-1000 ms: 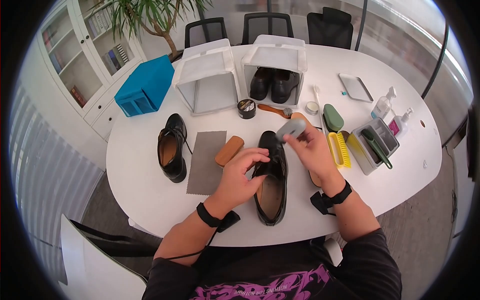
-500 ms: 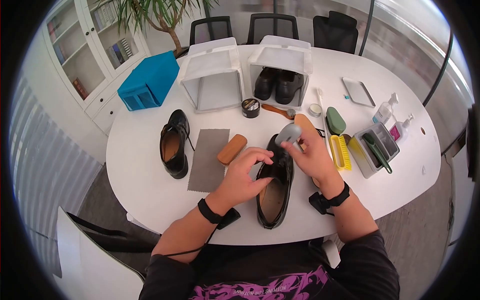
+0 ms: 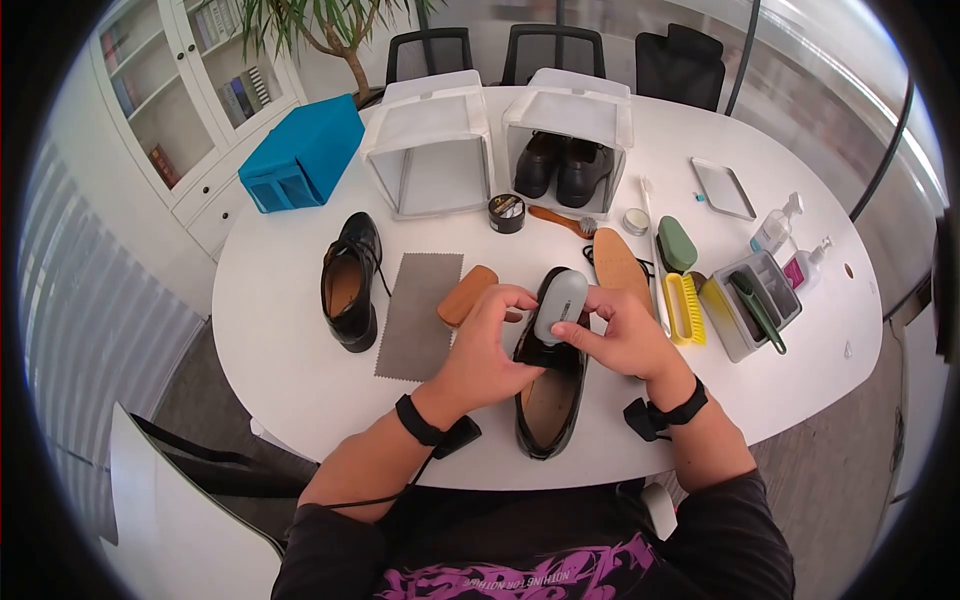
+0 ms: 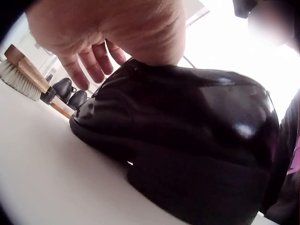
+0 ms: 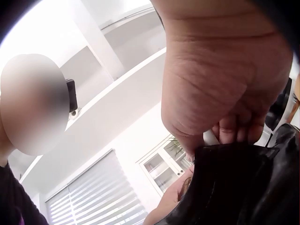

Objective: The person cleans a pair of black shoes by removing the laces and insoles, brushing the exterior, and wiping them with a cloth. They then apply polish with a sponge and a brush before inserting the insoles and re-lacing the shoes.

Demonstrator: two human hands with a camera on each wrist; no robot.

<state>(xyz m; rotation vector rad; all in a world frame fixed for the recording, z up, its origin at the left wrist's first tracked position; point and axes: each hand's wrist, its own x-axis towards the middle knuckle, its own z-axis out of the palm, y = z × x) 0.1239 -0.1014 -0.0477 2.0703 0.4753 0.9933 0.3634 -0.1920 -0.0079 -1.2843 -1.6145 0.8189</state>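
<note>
A black leather shoe (image 3: 548,400) stands on the table in front of the person, toe pointing away. My right hand (image 3: 628,335) pinches a grey oval shoe-shine sponge (image 3: 562,305) over the shoe's front, thumb on top of its near end. The sponge's underside is hidden. My left hand (image 3: 487,350) holds the shoe at its left side, with the thumb by the opening and the fingers toward the toe. In the left wrist view, the fingers (image 4: 93,65) hang beside the shoe's upper (image 4: 187,112). In the right wrist view, the curled fingers (image 5: 239,129) are just above the shoe.
To the left lie a wooden brush (image 3: 467,295), a grey cloth (image 3: 420,320) and the other black shoe (image 3: 350,285). An insole (image 3: 618,262), a yellow brush (image 3: 684,310) and a grey caddy (image 3: 735,340) are at right. Behind stand a polish tin (image 3: 507,213) and white shoe boxes (image 3: 430,150).
The right hand has brought the sponge left and toward the person, over the shoe's front, and its grey top now faces up. The left hand stays at the shoe. The head view has shifted slightly.
</note>
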